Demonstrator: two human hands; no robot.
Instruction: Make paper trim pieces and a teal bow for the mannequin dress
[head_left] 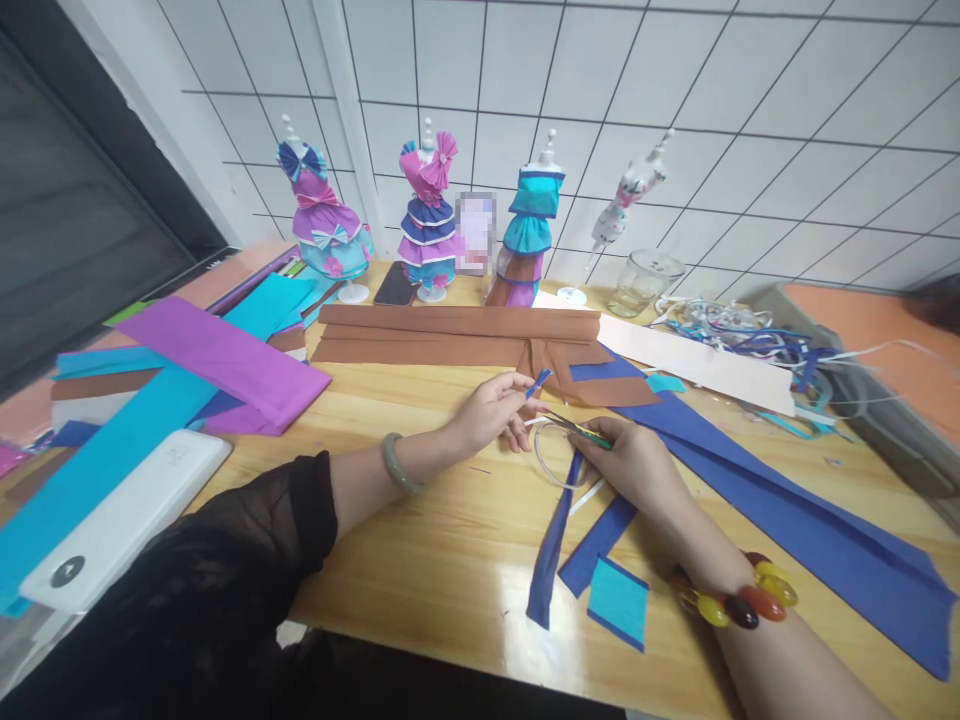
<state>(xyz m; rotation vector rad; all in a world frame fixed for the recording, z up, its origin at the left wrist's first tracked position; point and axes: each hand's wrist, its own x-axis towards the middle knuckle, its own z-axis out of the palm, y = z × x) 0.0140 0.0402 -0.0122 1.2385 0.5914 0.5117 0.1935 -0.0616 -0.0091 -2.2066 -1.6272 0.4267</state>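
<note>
My left hand [493,410] pinches a narrow blue strip [538,383] between thumb and fingers above the wooden table. Close to its right, my right hand [624,455] is closed on small scissors with green handles [592,436], whose blades point left toward the left fingertips. A clear ring [541,462] stands out between the hands. Below it lie a long dark blue strip [550,570], a shorter blue piece [598,545] and a turquoise square [618,602] with blue edges. Brown fabric [420,335] stretches across the table beyond my hands.
Dressed mini mannequins [428,235] and a bare one [630,195] stand along the tiled wall, with a glass [646,283]. Fabric strips [225,360] and a white power bank [127,515] lie left. Long blue fabric [795,520] and tangled ribbons [739,325] are right.
</note>
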